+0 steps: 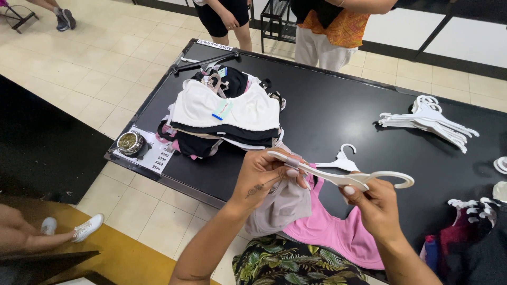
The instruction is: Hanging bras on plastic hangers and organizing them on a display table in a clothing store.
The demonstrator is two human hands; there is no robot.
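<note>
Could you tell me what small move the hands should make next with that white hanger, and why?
Probably slide the hanger end into the beige garment: the left hand pinches both together, while the right hand steadies the hook end.

I see a black counter [338,113] standing on a cream tiled floor [100,58]; a dark mat [37,142] lies at left, a black wire rack [277,21] beyond, before a white wall [475,47].

A clothing shop: a black display table [338,111] on a tiled floor [105,63] carries a stack of folded bras [227,113] with a tag, a price sheet [153,150] at its left corner and white hangers [430,124] far right.
</note>
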